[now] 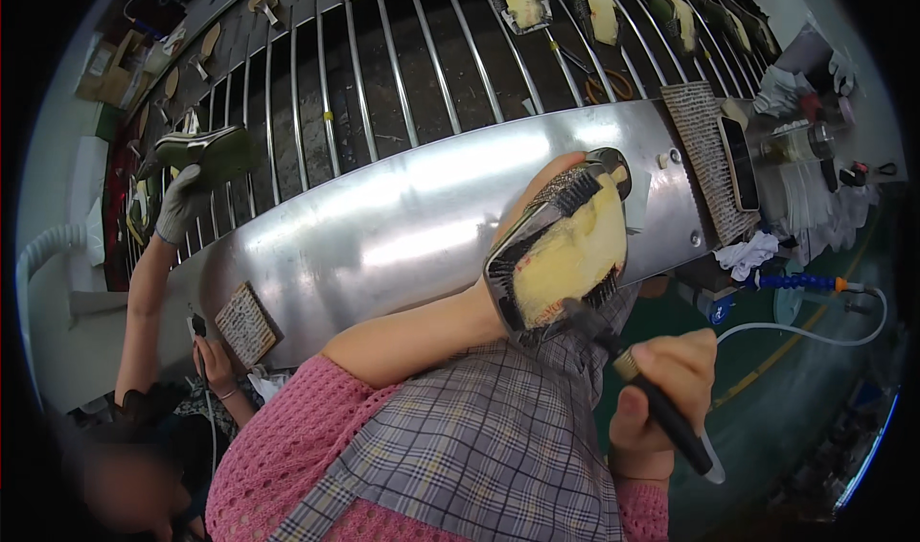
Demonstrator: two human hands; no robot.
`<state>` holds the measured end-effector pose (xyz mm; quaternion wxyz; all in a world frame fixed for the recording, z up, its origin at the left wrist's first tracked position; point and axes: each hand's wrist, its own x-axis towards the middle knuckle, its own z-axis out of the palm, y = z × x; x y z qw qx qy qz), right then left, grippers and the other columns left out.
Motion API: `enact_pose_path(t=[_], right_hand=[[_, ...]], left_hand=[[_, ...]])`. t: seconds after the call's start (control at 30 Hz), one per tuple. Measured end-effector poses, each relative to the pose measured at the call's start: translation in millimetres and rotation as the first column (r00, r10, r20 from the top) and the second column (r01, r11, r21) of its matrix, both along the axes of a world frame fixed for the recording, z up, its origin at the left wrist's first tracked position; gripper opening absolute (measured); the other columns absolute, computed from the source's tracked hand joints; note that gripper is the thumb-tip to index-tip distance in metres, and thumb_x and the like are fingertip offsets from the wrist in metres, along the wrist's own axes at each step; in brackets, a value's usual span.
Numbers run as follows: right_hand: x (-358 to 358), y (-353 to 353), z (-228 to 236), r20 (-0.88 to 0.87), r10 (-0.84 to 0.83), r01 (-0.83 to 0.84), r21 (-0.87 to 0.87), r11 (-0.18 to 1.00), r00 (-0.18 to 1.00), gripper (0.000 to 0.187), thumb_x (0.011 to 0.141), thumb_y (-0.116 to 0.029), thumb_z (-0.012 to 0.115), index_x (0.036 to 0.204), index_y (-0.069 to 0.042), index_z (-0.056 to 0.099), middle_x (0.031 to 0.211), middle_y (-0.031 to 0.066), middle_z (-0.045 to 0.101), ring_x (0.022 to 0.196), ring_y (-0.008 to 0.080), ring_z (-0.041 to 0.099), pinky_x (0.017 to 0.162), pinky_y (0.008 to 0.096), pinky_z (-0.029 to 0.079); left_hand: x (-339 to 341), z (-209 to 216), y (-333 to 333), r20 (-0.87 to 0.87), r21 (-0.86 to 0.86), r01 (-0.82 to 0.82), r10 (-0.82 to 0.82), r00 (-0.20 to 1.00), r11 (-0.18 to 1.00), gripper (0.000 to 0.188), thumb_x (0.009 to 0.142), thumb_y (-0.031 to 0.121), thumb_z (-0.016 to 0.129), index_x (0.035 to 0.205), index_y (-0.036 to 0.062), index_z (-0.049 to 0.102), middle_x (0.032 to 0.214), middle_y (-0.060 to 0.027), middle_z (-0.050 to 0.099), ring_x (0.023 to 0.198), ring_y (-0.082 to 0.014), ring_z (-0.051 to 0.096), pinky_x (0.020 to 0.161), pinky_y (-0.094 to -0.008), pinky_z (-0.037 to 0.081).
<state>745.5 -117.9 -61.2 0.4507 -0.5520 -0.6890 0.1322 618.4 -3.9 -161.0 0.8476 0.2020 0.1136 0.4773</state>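
Note:
A shoe upper is turned underside up above the metal bench. Its underside is pale yellow, with dark pleated edges around it. My left hand is closed around the far side of the shoe, most of its fingers hidden behind it. My right hand grips a glue brush with a black handle, a brass-coloured collar and a clear tube at its rear end. The dark brush tip touches or nearly touches the near end of the yellow underside; I cannot tell which.
Beyond the metal bench runs a rack of metal rollers, carrying several similar shoe uppers. A ribbed pad and a phone lie at right. At left, a co-worker's gloved hand holds a dark green shoe.

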Motion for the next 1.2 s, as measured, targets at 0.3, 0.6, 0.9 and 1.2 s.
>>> enact_pose_path(t=[0.3,0.6,0.9,1.2], right_hand=[[2,-4,-1,-0.3,-0.042,0.049,0.018,0.999,0.953,0.037,0.083,-0.043,0.07,0.094,-0.009,0.063,0.079,0.0034,0.059,0.07,0.0167,0.051,0.059,0.0292,0.04],[19,32,-21,-0.409,-0.252,0.309,0.079,0.948,0.877,0.034,0.086,-0.033,0.068,0.085,0.001,0.064,0.078,0.0093,0.062,0.071,0.0179,0.051,0.064,0.029,0.039],[17,42,-3,0.086,-0.253,0.225,0.249,0.942,0.964,0.031,0.082,-0.033,0.074,0.093,-0.005,0.064,0.084,0.005,0.065,0.069,0.0202,0.057,0.062,0.0304,0.043],[18,25,14,0.14,-0.181,0.156,0.167,0.973,0.973,0.032,0.083,-0.037,0.072,0.095,-0.008,0.063,0.083,0.0027,0.065,0.067,0.0195,0.057,0.063,0.0312,0.043]], left_hand=[[-27,-10,11,-0.605,0.717,0.189,0.465,0.647,0.671,0.054,0.091,0.026,0.059,0.136,0.0043,0.04,0.129,-0.0134,0.053,0.116,-0.0265,0.055,0.1,-0.0394,0.046],[-40,-24,23,-0.337,0.055,0.151,-0.124,0.933,0.987,0.08,0.082,0.061,0.062,0.128,-0.0027,0.047,0.118,-0.0108,0.06,0.109,-0.019,0.058,0.095,-0.0323,0.046],[-53,-21,44,-0.537,0.369,0.589,-0.352,0.767,0.719,0.058,0.08,0.046,0.072,0.107,-0.0037,0.066,0.098,-0.0065,0.067,0.093,-0.0121,0.06,0.082,-0.0259,0.048],[-59,3,52,-0.603,0.417,0.629,-0.319,0.731,0.656,0.053,0.074,0.041,0.078,0.102,-0.0029,0.066,0.088,-0.0045,0.065,0.084,-0.0099,0.057,0.076,-0.0259,0.047]])
